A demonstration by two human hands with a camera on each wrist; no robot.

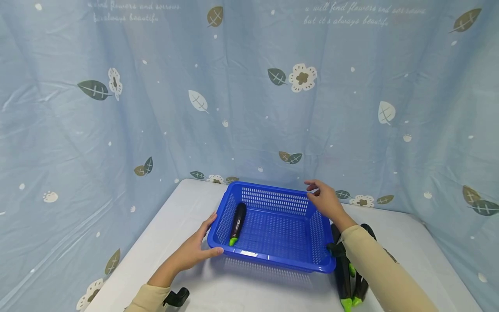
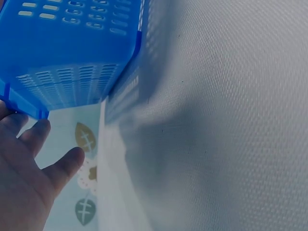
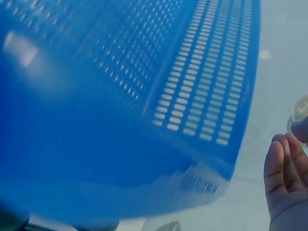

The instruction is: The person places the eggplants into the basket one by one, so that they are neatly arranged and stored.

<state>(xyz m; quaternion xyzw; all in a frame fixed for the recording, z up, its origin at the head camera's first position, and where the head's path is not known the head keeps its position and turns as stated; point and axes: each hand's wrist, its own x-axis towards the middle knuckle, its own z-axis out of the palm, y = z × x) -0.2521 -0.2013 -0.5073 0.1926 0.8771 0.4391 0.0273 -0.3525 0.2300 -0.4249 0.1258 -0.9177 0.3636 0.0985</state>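
Observation:
A blue plastic basket (image 1: pixel 273 258) with slotted walls stands on the white table. One dark eggplant (image 1: pixel 238 220) with a green stem end lies inside it, along the left wall. My left hand (image 1: pixel 192 251) is at the basket's left side, its fingers and thumb spread along the rim; the left wrist view shows the fingertips (image 2: pixel 42 126) right at the rim. Over the far right corner hovers my right hand (image 1: pixel 326 200), fingers loosely bent and holding nothing. In the right wrist view, its fingers (image 3: pixel 275 166) appear beside the basket wall.
Several more eggplants (image 1: pixel 343 279) lie on the table right of the basket, partly hidden beneath my right forearm. A blue curtain (image 1: pixel 249 117) printed with leaves and flowers hangs behind the table (image 1: pixel 253 290) and along its sides. Black devices (image 1: pixel 177 297) are strapped at both wrists.

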